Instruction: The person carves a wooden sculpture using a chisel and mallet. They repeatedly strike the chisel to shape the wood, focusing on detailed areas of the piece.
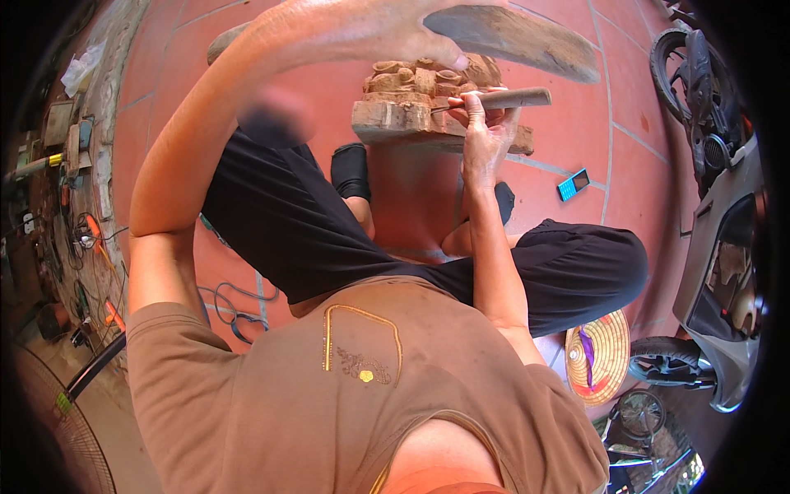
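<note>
My left hand reaches over the top of the view, its thumb and fingers around a long, flat wooden club. Part of that hand runs out of the picture. In my right hand is a chisel with a wooden handle, its thin metal blade pointing left. The blade's tip meets or lies very near the front of a carved wooden block. Rounded, reddish-brown carved shapes stand on the block, partly hidden behind my left hand.
The block rests on red floor tiles beyond my crossed legs. A blue phone lies to the right. A woven hat and motorbike stand further right. Cables, tools and a fan are on the left.
</note>
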Demonstrator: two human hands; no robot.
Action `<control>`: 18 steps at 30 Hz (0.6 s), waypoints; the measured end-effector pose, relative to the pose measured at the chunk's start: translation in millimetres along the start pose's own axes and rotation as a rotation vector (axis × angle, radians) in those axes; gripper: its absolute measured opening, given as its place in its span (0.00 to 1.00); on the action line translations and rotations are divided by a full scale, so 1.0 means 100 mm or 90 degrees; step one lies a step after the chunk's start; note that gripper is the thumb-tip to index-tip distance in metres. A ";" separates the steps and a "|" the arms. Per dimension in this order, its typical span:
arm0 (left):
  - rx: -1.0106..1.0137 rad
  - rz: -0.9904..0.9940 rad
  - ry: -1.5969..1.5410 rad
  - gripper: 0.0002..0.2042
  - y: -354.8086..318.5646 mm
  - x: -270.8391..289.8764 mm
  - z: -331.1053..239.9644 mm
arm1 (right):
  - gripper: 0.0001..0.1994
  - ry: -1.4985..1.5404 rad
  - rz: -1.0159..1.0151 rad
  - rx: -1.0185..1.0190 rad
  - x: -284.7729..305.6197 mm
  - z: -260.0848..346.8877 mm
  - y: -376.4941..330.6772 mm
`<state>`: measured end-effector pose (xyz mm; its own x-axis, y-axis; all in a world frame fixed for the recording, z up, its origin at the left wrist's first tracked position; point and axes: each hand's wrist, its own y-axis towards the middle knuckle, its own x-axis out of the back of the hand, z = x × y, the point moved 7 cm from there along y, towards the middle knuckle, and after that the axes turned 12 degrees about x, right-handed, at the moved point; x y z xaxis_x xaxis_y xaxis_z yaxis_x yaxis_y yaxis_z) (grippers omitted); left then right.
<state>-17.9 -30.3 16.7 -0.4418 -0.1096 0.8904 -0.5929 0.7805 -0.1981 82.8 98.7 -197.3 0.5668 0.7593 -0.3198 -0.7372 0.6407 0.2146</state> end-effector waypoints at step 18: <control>-0.148 -0.055 -0.178 0.36 -0.01 -0.02 -0.21 | 0.15 -0.008 0.009 0.027 -0.06 0.02 -0.02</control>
<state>-2.7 -17.6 23.6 -0.5826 -0.3192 0.7474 -0.4813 0.8765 -0.0009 81.2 93.3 -193.7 0.5606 0.7698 -0.3050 -0.7295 0.6335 0.2579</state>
